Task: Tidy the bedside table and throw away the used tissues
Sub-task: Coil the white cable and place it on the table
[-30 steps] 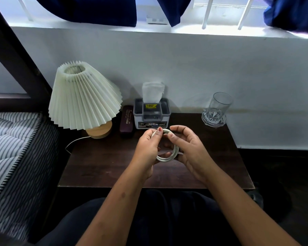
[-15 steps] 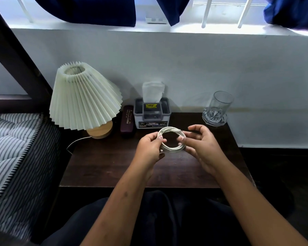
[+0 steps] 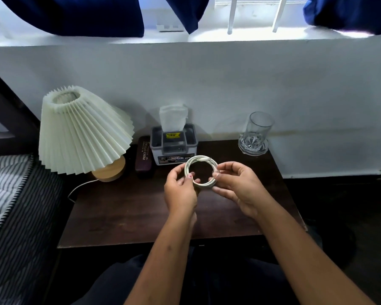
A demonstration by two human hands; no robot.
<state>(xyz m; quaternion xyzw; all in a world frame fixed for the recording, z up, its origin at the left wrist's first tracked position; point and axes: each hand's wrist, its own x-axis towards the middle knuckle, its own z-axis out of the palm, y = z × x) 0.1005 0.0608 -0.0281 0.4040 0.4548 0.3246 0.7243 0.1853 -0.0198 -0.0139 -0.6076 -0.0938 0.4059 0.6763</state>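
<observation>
Both my hands pinch a coiled white cable (image 3: 201, 171) above the bedside table (image 3: 128, 214) — left hand (image 3: 179, 192) grips the coil's left side, right hand (image 3: 235, 188) its right. The ring stands tilted, its open face toward me, no real long axis. The tissue box (image 3: 173, 148) sits just behind, at the wall — between glasses case (image 3: 143, 156) and glass (image 3: 256, 133); the lamp (image 3: 81, 133) stands far left.
</observation>
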